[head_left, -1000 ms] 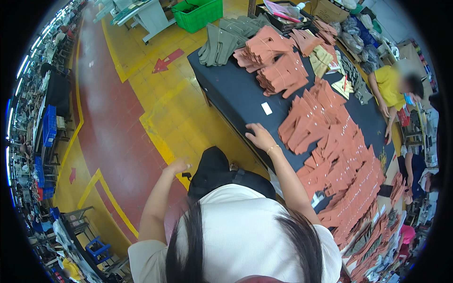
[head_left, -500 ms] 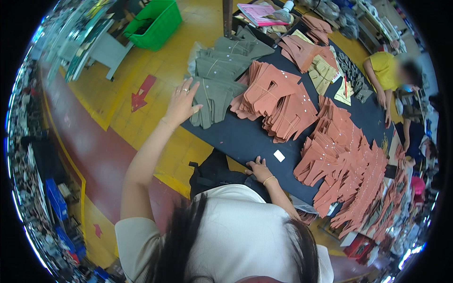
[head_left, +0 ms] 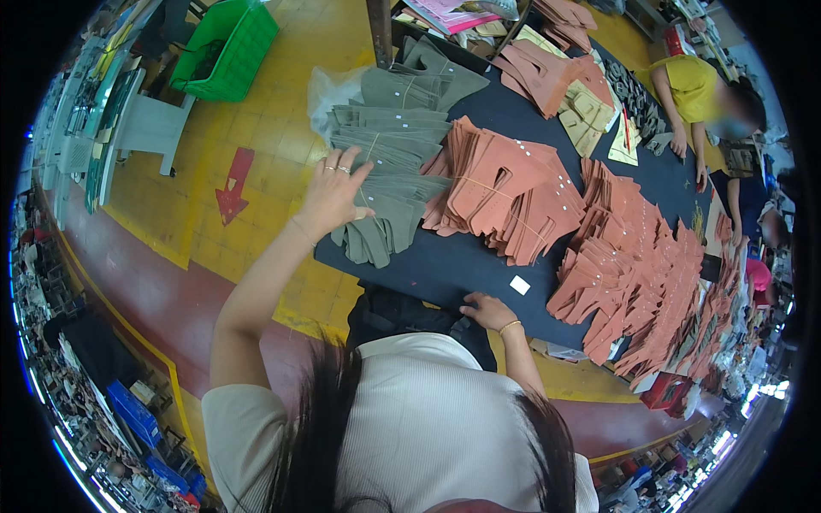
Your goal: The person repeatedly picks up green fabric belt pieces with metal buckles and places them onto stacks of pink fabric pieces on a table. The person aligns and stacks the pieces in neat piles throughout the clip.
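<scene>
A dark table carries bundles of cut fabric or leather pieces with small white labels. My left hand is stretched over the near left end of the grey-green cut pieces, its thumb and fingers apart; whether it presses on them cannot be made out. At the table's front edge rests my right hand, fingers loosely spread and nothing visible in it. A small white card lies just beyond that hand. Salmon-coloured cut pieces, banded in bundles, sit right of the grey-green ones.
A long row of salmon pieces runs along the table's right side. Tan pieces lie farther back. A metal post stands at the far left corner. Across the table is a person in yellow. A green crate stands far left.
The view has shifted, so the table's contents sit differently in the picture. My left hand stays over the grey-green pieces, and my right hand remains at the table edge.
</scene>
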`<action>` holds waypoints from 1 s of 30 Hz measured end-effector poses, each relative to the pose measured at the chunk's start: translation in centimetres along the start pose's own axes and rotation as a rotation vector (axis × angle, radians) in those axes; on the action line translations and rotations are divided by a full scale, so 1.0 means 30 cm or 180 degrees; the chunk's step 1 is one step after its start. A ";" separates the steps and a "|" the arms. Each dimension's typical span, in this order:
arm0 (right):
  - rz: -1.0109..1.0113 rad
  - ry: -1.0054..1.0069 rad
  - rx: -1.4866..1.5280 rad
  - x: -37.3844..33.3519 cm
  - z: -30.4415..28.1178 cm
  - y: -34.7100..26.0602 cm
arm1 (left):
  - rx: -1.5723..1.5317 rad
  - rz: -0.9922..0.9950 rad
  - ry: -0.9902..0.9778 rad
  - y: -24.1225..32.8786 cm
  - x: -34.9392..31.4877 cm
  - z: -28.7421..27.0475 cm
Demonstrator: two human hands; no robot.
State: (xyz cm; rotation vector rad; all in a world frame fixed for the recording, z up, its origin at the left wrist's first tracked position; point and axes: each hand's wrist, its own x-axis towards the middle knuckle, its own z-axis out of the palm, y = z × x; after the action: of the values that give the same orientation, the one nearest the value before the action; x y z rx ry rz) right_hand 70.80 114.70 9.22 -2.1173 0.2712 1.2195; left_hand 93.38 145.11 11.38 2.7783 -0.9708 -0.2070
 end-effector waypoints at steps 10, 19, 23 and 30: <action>-0.2174 0.3094 -0.1494 0.379 -0.318 -0.711 | 0.0118 0.0269 0.0127 0.075 -0.033 0.036; -0.1715 0.2641 -0.2375 0.467 -0.270 -0.773 | -0.0021 0.0475 0.0234 0.052 -0.083 0.066; -0.1826 0.2427 -0.2026 0.343 -0.268 -0.778 | 0.0069 0.0744 0.0257 0.073 -0.126 0.054; -0.1540 0.3219 -0.0182 -0.090 -0.456 -0.719 | -0.0109 0.0785 0.0310 0.024 -0.091 0.018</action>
State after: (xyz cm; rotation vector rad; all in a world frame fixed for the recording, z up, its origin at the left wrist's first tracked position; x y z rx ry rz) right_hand 89.15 121.81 25.71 -2.4825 0.1310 -0.1775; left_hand 90.73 146.19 11.21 2.5800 -1.2573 -0.0510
